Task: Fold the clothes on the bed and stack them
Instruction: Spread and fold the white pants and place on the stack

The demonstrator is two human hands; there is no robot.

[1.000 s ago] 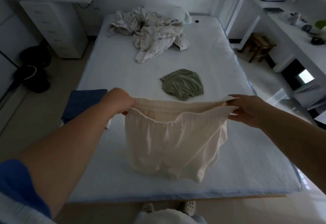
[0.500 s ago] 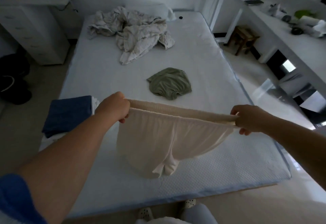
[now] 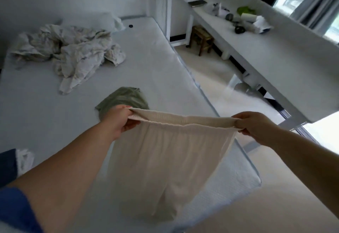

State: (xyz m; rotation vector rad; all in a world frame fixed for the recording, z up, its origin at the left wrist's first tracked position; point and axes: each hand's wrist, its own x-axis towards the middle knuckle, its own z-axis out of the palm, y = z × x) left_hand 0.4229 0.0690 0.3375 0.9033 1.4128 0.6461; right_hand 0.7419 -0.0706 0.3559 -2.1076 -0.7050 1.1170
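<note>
We have the cream shorts (image 3: 170, 152) held up by the waistband, stretched taut between our two hands above the near end of the bed (image 3: 156, 64). The left hand (image 3: 119, 121) is closed on one end of the waistband, fingers curled round the fabric; the right hand (image 3: 255, 124) pinches the other end between thumb and fingers. The legs hang down toward the mattress.

We judge this to be the spreading step: the garment is being squared up before its first fold. The next move calls for lowering it flat onto the bed, keeping the waistband straight so the legs lie even, then bringing one half over the other.

Beyond the shorts on the bed lies a green garment (image 3: 126, 97), partly hidden behind the left hand, so it is not yet folded as far as we can tell. Farther up the bed sits a crumpled pale heap (image 3: 73, 56); how many pieces it holds we cannot make out. At the bed's left edge a dark blue item (image 3: 7, 165) is cut off by the frame, possibly the start of the stack. The hems of the shorts are blurred.
</note>
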